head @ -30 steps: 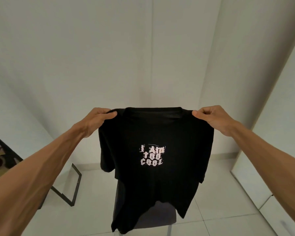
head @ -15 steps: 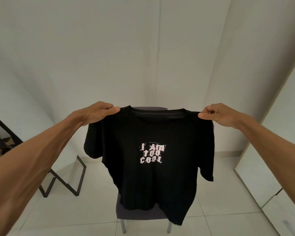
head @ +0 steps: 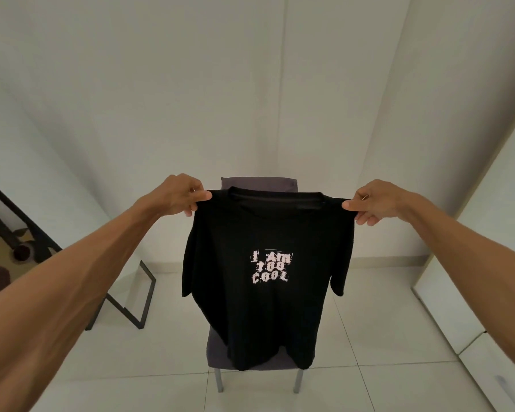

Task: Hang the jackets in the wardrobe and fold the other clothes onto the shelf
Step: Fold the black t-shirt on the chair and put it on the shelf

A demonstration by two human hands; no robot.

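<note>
A black T-shirt (head: pixel 268 310) with pale lettering on its chest hangs spread out in the air in front of me, front side facing me. My left hand (head: pixel 177 194) pinches its left shoulder and my right hand (head: pixel 375 200) pinches its right shoulder, both at the same height. The shirt's hem hangs down over the seat of a grey chair (head: pixel 217 349) behind it. No wardrobe interior or shelf shows.
The grey chair's backrest (head: pixel 259 183) peeks above the collar. A black-framed mirror (head: pixel 122 301) leans on the left wall and reflects a guitar (head: pixel 9 251). White cabinet fronts (head: pixel 470 304) run along the right. White tiled floor lies all around.
The view has tilted down and the shirt has swung: its sleeves now hang closer to the body. The chair's backrest has come into sight above the collar. Both hands keep their hold.
</note>
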